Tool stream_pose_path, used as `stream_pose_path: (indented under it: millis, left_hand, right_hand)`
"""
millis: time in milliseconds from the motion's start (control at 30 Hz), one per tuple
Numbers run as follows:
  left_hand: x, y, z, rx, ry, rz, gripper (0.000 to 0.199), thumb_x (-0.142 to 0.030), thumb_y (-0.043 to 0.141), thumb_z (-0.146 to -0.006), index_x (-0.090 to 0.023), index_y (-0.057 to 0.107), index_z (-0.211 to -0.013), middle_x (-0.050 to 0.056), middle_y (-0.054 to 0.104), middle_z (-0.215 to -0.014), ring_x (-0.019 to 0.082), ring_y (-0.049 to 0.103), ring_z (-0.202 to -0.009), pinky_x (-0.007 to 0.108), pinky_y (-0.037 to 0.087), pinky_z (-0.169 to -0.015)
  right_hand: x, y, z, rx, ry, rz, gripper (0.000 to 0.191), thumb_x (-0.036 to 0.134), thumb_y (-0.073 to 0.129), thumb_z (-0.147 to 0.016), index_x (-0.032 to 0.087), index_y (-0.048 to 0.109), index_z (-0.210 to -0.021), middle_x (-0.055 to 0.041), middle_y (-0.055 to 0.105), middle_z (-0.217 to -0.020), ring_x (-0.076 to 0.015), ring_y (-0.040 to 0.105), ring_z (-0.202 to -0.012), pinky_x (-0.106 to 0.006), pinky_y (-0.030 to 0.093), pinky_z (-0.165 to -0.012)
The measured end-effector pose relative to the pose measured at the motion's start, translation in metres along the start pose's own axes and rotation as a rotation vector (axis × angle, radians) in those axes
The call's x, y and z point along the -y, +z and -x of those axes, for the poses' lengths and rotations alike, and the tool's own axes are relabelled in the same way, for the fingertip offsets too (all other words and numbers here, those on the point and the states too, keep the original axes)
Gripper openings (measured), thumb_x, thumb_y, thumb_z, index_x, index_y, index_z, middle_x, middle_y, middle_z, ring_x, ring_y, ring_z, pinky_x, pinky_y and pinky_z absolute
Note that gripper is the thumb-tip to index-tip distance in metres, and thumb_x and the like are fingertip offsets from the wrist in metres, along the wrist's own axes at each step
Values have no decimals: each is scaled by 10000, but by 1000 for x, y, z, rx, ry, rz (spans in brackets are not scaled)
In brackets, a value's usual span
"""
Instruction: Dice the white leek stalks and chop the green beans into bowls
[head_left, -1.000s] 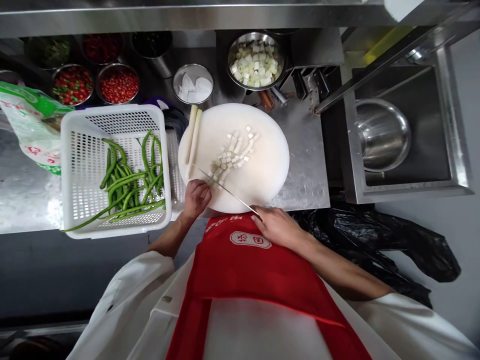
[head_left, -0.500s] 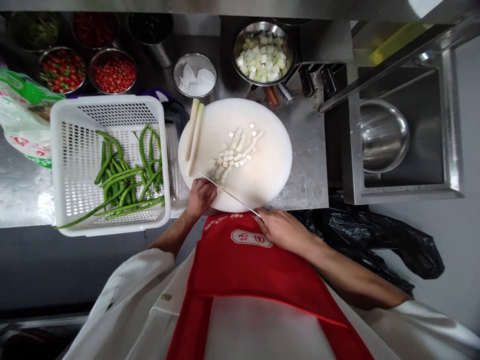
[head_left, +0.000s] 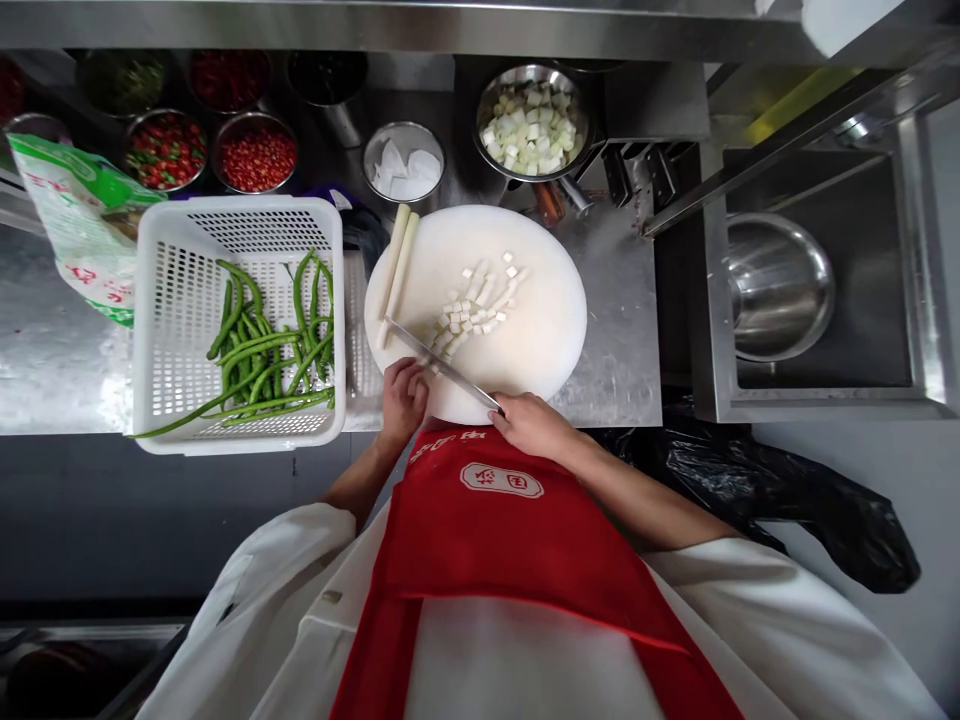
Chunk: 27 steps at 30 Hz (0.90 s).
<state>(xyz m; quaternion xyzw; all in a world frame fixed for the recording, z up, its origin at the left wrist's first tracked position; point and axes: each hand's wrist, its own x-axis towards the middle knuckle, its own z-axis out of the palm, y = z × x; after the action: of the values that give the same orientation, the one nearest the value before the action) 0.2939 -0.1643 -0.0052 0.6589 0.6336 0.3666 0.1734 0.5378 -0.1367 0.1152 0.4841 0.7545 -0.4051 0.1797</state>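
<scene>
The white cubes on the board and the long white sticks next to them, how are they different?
The cubes are small and diced; the sticks are long and uncut. The cubes lie scattered mid-board beside the knife; the sticks lie side by side at its left edge. The left hand is beside the cubes, the right hand grips the knife; neither touches the sticks. Both are the same pale white.
</scene>
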Motion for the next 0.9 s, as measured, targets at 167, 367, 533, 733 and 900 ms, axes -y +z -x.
stream_pose_path:
  millis: [167,367,533,733,900]
  left_hand:
    - [-13,13,9,-84,-116,-49,265,-217,485,-971,-191,576,-1218,139,620,-1262,249,569,-1226,471,462,-1052]
    - [-40,34,22,-15,-63,-122,400,-302,665,-890,-179,574,-1260,171,601,-1301,320,564,-1209,509,466,-1017]
    - [-43,38,26,-59,-120,-104,255,-231,560,-938,-174,612,-1181,166,604,-1280,305,564,-1209,505,473,-1031]
    - [-68,60,29,-227,-362,72,367,-298,477,-985,-162,512,-1324,184,451,-1491,262,406,-1430,455,343,-1198]
    - [-92,97,16,-507,-636,148,339,-314,433,-1003,-173,516,-1300,165,422,-1524,250,363,-1458,447,264,-1243]
  right_hand:
    - [-19,1,5,-2,-14,-119,251,305,478,-996,188,680,-1089,-90,761,-1035,-229,690,-967,-264,448,-796]
    - [-30,9,6,-30,-18,-218,252,303,524,-962,198,683,-1127,-83,762,-1065,-245,682,-1000,-280,471,-820]
    - [-45,10,11,89,12,-441,248,326,474,-955,181,639,-1072,16,670,-619,-193,646,-581,-272,472,-641]
    - [-87,23,17,256,-68,-794,156,368,538,-874,214,517,-883,102,475,-401,-136,478,-352,-225,374,-420]
    - [-98,46,8,351,-4,-998,260,404,626,-788,232,447,-712,93,473,-432,-108,443,-338,-231,390,-365]
